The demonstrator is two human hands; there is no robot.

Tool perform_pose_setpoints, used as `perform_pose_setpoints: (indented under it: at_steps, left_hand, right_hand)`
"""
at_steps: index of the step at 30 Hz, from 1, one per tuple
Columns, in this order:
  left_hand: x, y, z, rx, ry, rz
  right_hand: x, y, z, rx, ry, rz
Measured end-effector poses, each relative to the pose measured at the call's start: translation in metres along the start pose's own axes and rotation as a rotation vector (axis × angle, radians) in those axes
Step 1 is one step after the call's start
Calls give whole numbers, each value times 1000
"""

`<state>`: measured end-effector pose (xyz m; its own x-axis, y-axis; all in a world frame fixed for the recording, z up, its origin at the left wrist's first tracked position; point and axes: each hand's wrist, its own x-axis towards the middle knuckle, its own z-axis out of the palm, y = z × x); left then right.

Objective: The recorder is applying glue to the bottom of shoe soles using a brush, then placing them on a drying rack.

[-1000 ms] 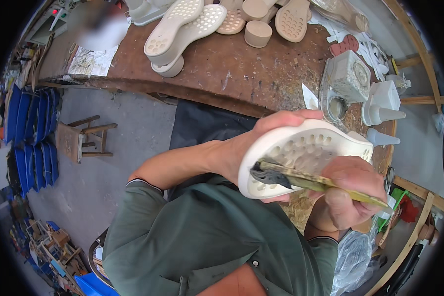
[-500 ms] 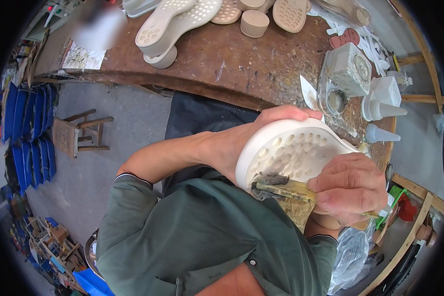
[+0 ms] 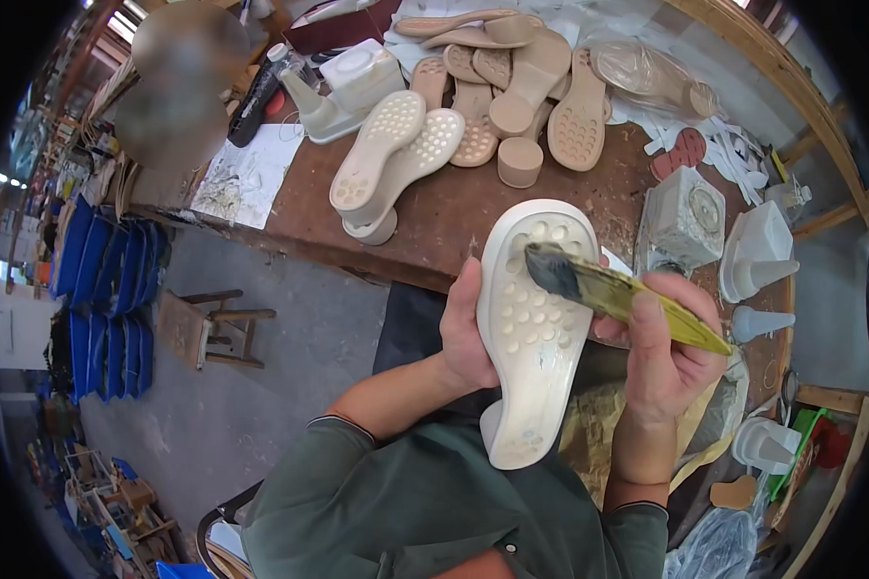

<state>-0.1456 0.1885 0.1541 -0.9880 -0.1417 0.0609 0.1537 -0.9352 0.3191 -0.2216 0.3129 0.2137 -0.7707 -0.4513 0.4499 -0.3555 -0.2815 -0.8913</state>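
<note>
— Sole (image 3: 533,328), white and dimpled: where is it?
— Held up near the person, just this side of the brown tabletop (image 3: 454,217), its dimpled face up. The left hand (image 3: 465,333) grips its left edge, fingers wrapped behind.
— And the right hand (image 3: 668,352)?
— Its fingers are clenched on a yellow-handled brush (image 3: 616,291), whose dark bristles touch the far part of the sole.
— What lies beyond?
— A heap of beige soles (image 3: 492,92) on the far tabletop, and white squeeze bottles (image 3: 758,253) to the right.
</note>
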Motion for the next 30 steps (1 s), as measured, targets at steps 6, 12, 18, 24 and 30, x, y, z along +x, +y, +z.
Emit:
perform_pose_setpoints:
  at_steps: [6,12,18,24,30]
  left_hand:
    - [-4,4,7,-77,-31,8]
    - [0,12,16,-42,-34,-69]
    - [-1,12,14,-100,-53,-106]
    - [0,14,14,14,24,-101]
    - [2,9,4,13,51,-70]
  right_hand:
    - [5,-2,10,-11,-37,21]
    - [-9,-3,9,-163,-43,37]
    - [-22,-8,2,-247,-85,46]
    - [-27,-8,-2,-280,-90,75]
    - [-26,2,-14,-269,-145,37]
